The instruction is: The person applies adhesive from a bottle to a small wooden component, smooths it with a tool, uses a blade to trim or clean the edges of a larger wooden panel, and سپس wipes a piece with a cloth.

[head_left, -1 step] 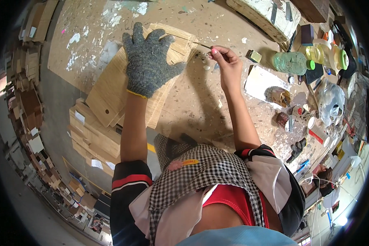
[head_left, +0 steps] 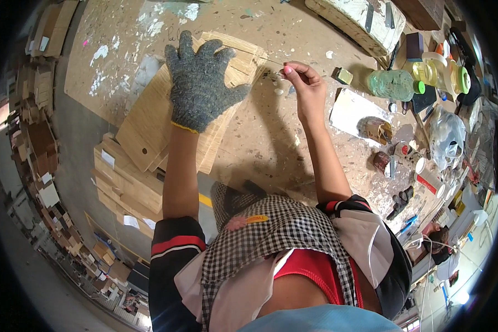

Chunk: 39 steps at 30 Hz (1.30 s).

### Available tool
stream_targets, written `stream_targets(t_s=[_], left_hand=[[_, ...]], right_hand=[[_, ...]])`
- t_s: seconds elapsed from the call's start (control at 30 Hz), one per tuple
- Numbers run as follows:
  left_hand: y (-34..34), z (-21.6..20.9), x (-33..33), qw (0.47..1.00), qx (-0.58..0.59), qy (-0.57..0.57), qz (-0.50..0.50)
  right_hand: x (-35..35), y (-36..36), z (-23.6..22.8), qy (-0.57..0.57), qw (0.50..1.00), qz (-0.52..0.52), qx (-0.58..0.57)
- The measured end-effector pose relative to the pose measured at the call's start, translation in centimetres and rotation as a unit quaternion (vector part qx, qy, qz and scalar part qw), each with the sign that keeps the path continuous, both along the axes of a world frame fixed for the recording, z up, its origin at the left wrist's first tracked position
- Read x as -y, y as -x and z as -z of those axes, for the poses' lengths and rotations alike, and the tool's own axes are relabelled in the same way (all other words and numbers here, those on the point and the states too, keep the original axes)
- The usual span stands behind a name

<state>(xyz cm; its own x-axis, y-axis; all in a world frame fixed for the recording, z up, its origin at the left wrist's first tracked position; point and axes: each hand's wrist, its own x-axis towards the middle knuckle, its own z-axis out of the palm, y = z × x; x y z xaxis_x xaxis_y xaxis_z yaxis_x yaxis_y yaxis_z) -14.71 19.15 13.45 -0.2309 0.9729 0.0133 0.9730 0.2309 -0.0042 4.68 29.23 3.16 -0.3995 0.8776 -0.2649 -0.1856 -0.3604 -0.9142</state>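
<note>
1. The gloved left hand lay palm down with fingers and thumb spread wide, pressing on the wooden boards and gripping nothing.
2. Those boards lay stacked, slightly fanned, toward the left edge of the bench, their lower ends reaching its near-left edge.
3. The bare right hand was closed in a pinch, thumb against forefinger, on a thin stick. The stick pointed left to the boards' right-hand side; whether its tip touched them could not be told.
4. Just before, that stick had shown as a thicker, dark line; now it looked finer and paler. Both hands and the boards had hardly shifted.
5. The change suggested the stick had been turned or slid a little between the fingertips, while the left hand steadied the stack.
6. Toward the bench's right edge, a green-capped bottle lay beyond a small block, both well apart from the boards.
</note>
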Motion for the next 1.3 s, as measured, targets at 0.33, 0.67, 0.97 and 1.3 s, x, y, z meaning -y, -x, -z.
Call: stream_targets(t_s=[0.33,0.67,0.97,1.3], left_hand=[[0.0,0.4,0.2,1.000,0.011,-0.018,0.009],[0.1,0.4,0.1,1.000,0.010,-0.024,0.014],[0.0,0.5,0.0,0.999,0.002,-0.048,0.016],[0.0,0.5,0.1,1.000,0.010,-0.020,0.007]], right_hand=[[-0.3,1.6,0.2,-0.099,0.995,0.002,-0.024],[-0.4,1.1,0.8,-0.138,0.990,0.008,0.026],[-0.6,0.6,1.0,-0.129,0.991,0.006,0.037],[-1.5,1.9,1.2,0.227,0.969,-0.036,-0.087]])
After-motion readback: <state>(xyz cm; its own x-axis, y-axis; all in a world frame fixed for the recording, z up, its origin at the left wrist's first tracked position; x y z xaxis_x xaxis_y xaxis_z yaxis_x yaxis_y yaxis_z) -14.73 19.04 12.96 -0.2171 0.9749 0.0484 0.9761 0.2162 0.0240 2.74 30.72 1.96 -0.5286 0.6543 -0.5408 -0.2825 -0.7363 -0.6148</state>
